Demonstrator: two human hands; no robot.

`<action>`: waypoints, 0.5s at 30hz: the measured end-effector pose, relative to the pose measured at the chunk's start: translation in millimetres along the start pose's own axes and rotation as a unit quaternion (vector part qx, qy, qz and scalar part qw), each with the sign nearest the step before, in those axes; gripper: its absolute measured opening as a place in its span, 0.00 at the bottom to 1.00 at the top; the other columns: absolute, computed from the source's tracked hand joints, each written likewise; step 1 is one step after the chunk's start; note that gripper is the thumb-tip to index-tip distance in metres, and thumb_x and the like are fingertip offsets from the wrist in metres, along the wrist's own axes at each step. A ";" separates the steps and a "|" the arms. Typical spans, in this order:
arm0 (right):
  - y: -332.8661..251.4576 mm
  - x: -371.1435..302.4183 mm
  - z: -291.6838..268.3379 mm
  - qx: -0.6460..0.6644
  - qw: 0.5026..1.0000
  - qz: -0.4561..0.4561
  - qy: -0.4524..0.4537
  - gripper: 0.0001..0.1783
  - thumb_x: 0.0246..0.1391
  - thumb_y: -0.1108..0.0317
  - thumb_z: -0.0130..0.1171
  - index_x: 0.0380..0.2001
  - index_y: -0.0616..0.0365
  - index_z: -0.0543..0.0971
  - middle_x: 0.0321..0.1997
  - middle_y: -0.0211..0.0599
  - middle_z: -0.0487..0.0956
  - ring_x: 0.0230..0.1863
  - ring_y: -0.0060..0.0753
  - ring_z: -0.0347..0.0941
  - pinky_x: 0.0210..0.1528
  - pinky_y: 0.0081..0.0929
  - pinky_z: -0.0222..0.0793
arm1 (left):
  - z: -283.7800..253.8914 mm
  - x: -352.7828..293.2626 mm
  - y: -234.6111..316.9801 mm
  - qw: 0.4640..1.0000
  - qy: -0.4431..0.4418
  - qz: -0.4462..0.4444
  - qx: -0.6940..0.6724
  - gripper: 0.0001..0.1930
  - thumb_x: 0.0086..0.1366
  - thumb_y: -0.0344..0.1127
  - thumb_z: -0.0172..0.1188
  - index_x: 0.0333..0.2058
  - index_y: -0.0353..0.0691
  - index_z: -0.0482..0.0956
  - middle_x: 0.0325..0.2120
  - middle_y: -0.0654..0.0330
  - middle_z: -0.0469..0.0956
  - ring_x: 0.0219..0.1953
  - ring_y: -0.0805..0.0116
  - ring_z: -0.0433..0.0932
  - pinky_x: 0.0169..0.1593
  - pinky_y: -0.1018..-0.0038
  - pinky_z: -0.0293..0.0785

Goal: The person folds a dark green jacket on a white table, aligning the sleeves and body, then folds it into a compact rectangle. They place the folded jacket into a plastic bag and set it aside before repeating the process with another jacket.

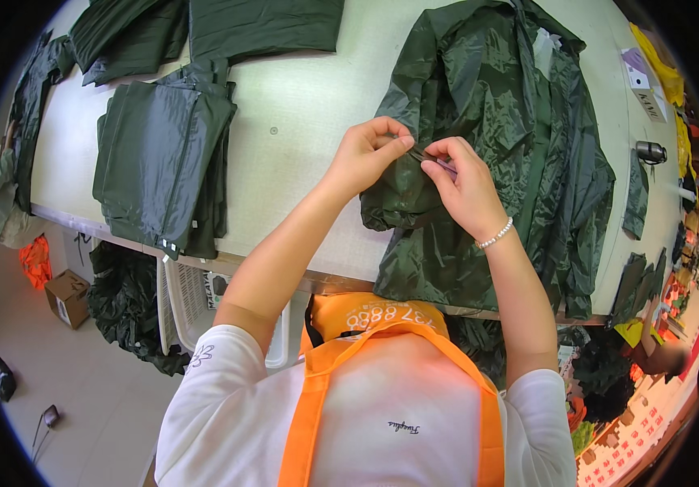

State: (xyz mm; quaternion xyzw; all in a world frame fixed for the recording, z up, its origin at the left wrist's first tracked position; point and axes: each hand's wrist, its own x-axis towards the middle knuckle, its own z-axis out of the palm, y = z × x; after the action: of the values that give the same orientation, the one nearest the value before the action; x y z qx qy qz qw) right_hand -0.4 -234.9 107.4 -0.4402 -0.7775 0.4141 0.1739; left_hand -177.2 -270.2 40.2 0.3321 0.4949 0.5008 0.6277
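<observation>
A dark green, shiny raincoat (491,105) lies spread on the pale table in front of me. Over its left side, my left hand (369,154) is closed in a pinch on a narrow dark green bit of fabric. The fabric seems to belong to the raincoat, but where it joins is hidden. Close beside it, my right hand (467,187) has its thumb and fingers closed round a slim purple tool (447,167). Most of that tool is covered by the fingers, so its kind is unclear. Its dark tip meets the pinched fabric between both hands.
Folded dark green garments (159,162) are stacked on the table (292,195) to my left, with more at the far edge. A small box (643,85) and a black cylindrical object (651,152) sit at the right. Below the table are a white basket (183,296) and a cardboard box (67,297).
</observation>
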 end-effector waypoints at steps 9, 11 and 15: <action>-1.2 10.5 1.6 -0.013 0.999 -0.020 -0.023 0.08 0.52 0.72 0.59 0.34 0.63 0.73 0.34 0.40 0.74 0.33 0.38 0.74 0.37 0.28 0.70 | -7.8 2.6 -0.5 1.000 -0.023 -0.007 -0.004 0.08 0.63 0.34 0.60 0.35 0.34 0.77 0.30 0.65 0.79 0.33 0.83 0.73 0.37 0.85 0.69; -2.7 10.9 0.2 -0.015 0.999 -0.014 -0.034 0.08 0.52 0.72 0.59 0.33 0.63 0.73 0.33 0.39 0.74 0.33 0.37 0.74 0.37 0.28 0.70 | -9.2 3.9 -2.0 1.000 -0.024 -0.005 -0.012 0.08 0.63 0.34 0.60 0.34 0.35 0.77 0.30 0.66 0.78 0.34 0.82 0.73 0.38 0.85 0.69; 2.1 11.0 3.3 0.012 0.999 -0.021 -0.026 0.08 0.51 0.72 0.60 0.34 0.63 0.73 0.34 0.39 0.73 0.32 0.36 0.74 0.36 0.27 0.70 | -13.3 6.1 -3.6 1.000 -0.022 -0.012 0.002 0.08 0.64 0.35 0.59 0.33 0.35 0.76 0.30 0.66 0.78 0.34 0.81 0.73 0.40 0.84 0.69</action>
State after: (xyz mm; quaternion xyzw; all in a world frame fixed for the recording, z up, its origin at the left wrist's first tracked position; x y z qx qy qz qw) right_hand -7.4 -226.8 102.7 -0.4109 -0.7859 0.4305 0.1678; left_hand -188.8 -266.4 31.4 0.3382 0.4862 0.4849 0.6435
